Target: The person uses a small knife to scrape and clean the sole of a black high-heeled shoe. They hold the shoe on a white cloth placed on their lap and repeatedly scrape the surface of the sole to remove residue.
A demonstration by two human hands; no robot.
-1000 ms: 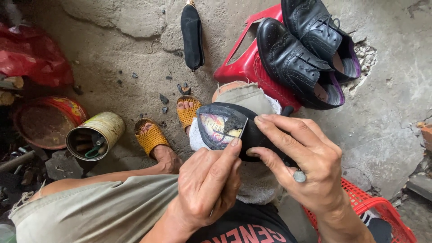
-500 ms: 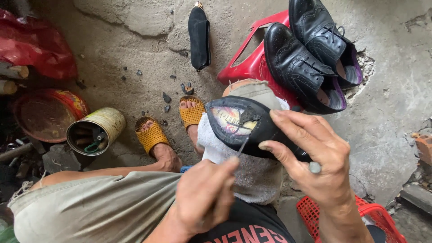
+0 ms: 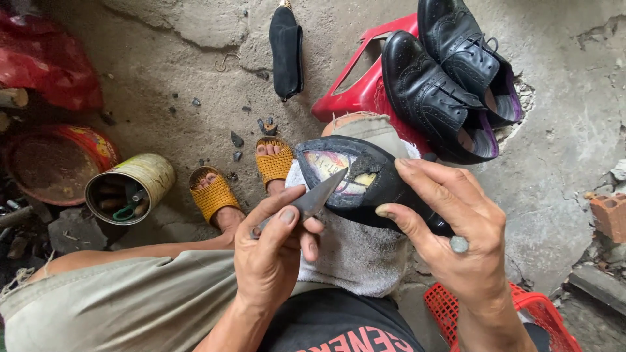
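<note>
Left hand (image 3: 277, 251) pinches a short grey metal blade (image 3: 317, 197), handle hidden; right hand (image 3: 456, 225) wraps the upturned black leather shoe (image 3: 365, 182) on the towel-covered knee (image 3: 355, 248), covering its heel.

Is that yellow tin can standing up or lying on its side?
On its side: the tin can lies on the ground, open mouth facing the camera, tools inside.

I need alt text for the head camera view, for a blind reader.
A person's left hand holds a small knife to the worn sole of a black shoe gripped by the right hand. Two black dress shoes rest on a red stool.
</note>
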